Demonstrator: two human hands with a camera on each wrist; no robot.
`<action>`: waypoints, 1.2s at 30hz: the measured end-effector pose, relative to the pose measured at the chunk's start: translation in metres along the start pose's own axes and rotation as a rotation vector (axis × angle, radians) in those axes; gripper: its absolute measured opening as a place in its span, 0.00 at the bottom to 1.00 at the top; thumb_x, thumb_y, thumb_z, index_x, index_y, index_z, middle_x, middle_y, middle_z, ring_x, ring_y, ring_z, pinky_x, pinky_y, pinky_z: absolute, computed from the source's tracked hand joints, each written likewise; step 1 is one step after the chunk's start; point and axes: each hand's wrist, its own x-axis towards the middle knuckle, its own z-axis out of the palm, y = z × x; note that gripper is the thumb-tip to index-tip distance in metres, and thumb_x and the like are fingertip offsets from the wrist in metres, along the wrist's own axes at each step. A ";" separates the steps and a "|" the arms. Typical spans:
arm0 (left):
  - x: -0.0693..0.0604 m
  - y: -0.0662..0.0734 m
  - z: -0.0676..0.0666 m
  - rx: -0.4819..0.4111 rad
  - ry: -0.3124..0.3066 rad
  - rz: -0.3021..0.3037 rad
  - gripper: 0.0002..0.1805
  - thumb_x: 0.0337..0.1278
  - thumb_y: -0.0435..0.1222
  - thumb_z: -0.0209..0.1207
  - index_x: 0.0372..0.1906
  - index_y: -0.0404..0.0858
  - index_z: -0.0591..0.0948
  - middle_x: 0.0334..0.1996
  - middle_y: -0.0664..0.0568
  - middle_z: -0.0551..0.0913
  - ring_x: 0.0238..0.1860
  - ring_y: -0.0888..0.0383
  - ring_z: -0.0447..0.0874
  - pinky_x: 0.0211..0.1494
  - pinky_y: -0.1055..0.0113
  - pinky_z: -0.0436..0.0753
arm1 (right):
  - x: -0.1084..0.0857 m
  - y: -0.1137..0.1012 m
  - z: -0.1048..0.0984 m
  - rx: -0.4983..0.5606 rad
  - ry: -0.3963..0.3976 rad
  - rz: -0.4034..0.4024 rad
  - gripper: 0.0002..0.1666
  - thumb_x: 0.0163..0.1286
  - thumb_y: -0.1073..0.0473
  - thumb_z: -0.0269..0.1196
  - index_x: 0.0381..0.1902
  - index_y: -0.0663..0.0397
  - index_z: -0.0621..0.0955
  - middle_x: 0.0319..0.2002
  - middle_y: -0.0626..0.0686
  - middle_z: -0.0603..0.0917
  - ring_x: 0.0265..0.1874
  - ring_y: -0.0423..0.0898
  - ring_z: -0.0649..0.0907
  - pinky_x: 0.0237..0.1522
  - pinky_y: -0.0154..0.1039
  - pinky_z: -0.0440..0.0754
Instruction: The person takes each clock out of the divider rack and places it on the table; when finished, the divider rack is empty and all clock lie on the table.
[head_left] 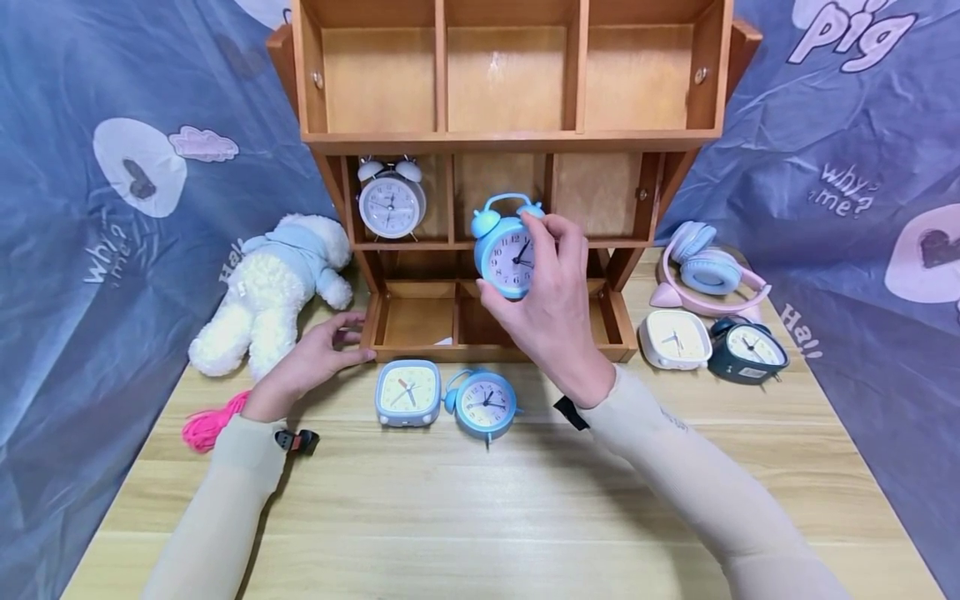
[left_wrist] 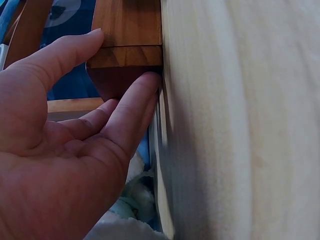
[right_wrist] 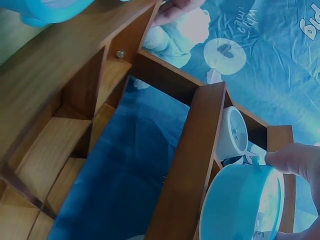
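In the head view my right hand [head_left: 551,300] holds a light-blue twin-bell alarm clock [head_left: 512,254] between thumb and fingers, in front of the shelf's middle row. The right wrist view shows this clock's round blue body [right_wrist: 235,202], with the thumb near a small knob. My left hand [head_left: 318,358] touches the lower left corner of the wooden shelf [head_left: 510,143]. In the left wrist view its thumb and fairly straight fingers lie against the wooden corner [left_wrist: 127,57]. A white twin-bell clock [head_left: 392,206] stands in the middle row's left compartment.
On the table before the shelf are a square blue clock [head_left: 408,393] and a tilted blue round clock [head_left: 485,404]. A plush toy [head_left: 273,287] and pink cord [head_left: 213,423] lie left. To the right are headphones [head_left: 708,273], a white clock [head_left: 675,339] and a dark green clock [head_left: 747,350].
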 end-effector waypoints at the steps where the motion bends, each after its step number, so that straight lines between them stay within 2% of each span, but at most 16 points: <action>1: 0.000 0.000 0.000 0.001 -0.001 0.000 0.45 0.74 0.37 0.72 0.86 0.29 0.64 0.75 0.27 0.79 0.75 0.33 0.80 0.59 0.82 0.77 | -0.002 0.001 0.000 -0.002 -0.001 -0.002 0.51 0.62 0.52 0.82 0.77 0.68 0.74 0.66 0.71 0.71 0.68 0.68 0.72 0.65 0.59 0.79; 11: 0.000 0.002 0.000 -0.003 0.001 0.007 0.44 0.74 0.37 0.72 0.85 0.29 0.64 0.75 0.27 0.79 0.75 0.33 0.81 0.60 0.81 0.78 | -0.023 0.003 -0.008 -0.021 -0.067 0.012 0.51 0.60 0.54 0.83 0.77 0.66 0.74 0.68 0.70 0.72 0.66 0.68 0.73 0.63 0.61 0.79; 25: 0.001 -0.002 0.001 0.002 0.012 0.011 0.44 0.73 0.36 0.73 0.84 0.28 0.65 0.74 0.27 0.80 0.74 0.32 0.82 0.58 0.83 0.77 | -0.049 0.010 -0.017 -0.018 -0.155 0.117 0.54 0.57 0.53 0.85 0.77 0.63 0.75 0.69 0.70 0.72 0.66 0.67 0.74 0.60 0.60 0.82; 36: 0.001 0.000 0.001 -0.005 0.005 0.003 0.44 0.74 0.36 0.73 0.85 0.28 0.65 0.73 0.27 0.81 0.73 0.33 0.82 0.57 0.83 0.77 | -0.068 0.013 -0.031 -0.014 -0.266 0.233 0.54 0.57 0.52 0.84 0.78 0.61 0.76 0.70 0.67 0.72 0.65 0.63 0.74 0.59 0.57 0.80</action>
